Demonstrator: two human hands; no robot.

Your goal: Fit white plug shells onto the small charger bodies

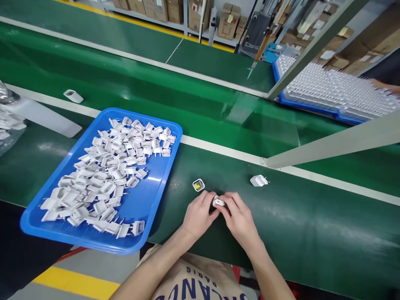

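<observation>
Between my fingertips is a small white charger plug (218,201), gripped from both sides and partly hidden. My left hand (200,212) pinches it from the left, while my right hand (236,214) closes on it from the right. Just beyond my left hand a white charger housing (198,185) stands on the green bench, its open top showing yellow and dark parts inside. Farther to the right lies a white charger (259,180) with its pins pointing right. To my left a blue tray (159,200) holds a heap of white plug covers (115,166) with pins.
A white housing (73,96) rests near the belt edge at the left, close to a white angled bar (46,114). A green conveyor (206,108) runs behind the bench. Pale posts (337,139) rise at the right; beyond them a blue tray (309,104) holds rows of white parts near another person's arm.
</observation>
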